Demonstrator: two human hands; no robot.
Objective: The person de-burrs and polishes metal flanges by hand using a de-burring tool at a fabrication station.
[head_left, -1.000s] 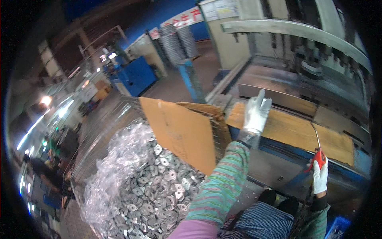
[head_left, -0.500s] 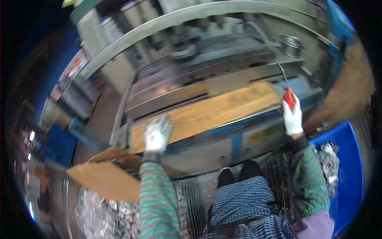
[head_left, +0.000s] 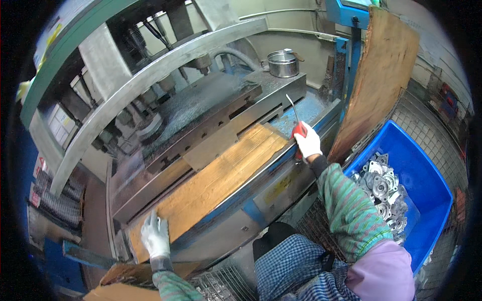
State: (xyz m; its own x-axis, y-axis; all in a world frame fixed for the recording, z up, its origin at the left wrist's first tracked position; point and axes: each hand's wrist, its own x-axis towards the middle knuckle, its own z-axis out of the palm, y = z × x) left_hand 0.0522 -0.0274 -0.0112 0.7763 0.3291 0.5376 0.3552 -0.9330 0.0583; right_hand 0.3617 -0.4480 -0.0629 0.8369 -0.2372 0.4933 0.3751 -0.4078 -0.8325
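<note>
My right hand (head_left: 309, 142), in a white glove, is closed round the red handle of a hand tool (head_left: 299, 131). A thin, slightly curved metal shaft rises from that handle; its exact kind I cannot make out. Beneath the hand lies the right end of a long wooden board (head_left: 211, 183), set along the front edge of the machine. Gloved in white too, my left hand (head_left: 155, 237) rests on the board's left end with its fingers stretched out and nothing in them.
Behind the board stands the machine's flat metal bed (head_left: 196, 113), under a curved grey bar (head_left: 150, 75). A metal pot (head_left: 283, 64) sits at its far right corner. To my right, a blue bin (head_left: 427, 188) holds several metal castings (head_left: 382, 185), near an upright wooden panel (head_left: 374, 80).
The view has swung to the right, bringing the blue bin and its castings further into sight. Both hands keep their places by the board, the right still holding the red-handled tool.
</note>
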